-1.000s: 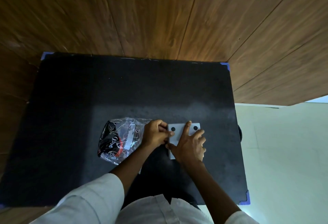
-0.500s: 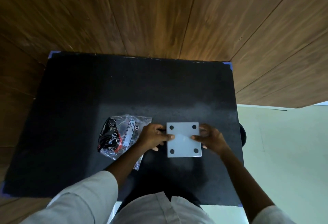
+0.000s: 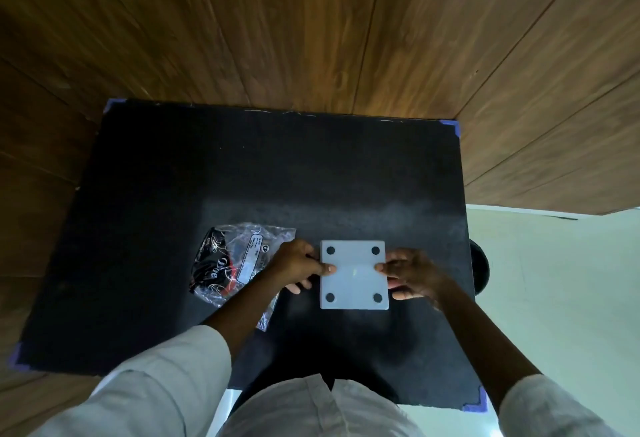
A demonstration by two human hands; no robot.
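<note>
The white square plate (image 3: 353,275) was pinched at its opposite side edges, thumbs on top, by the left hand (image 3: 298,265) and right hand (image 3: 410,272), at the desk's (image 3: 311,166) near middle; it was judged stiff, light and smooth; edge holds were favoured.

Fingertips of left grip (image 3: 298,265) and right grip (image 3: 414,272) hidden under white plate (image 3: 353,275), label print on plastic bag (image 3: 225,263) too small to read, bag's near corner behind forearm (image 3: 242,305), desk (image 3: 277,166) near edge hidden by torso (image 3: 311,409)
</note>
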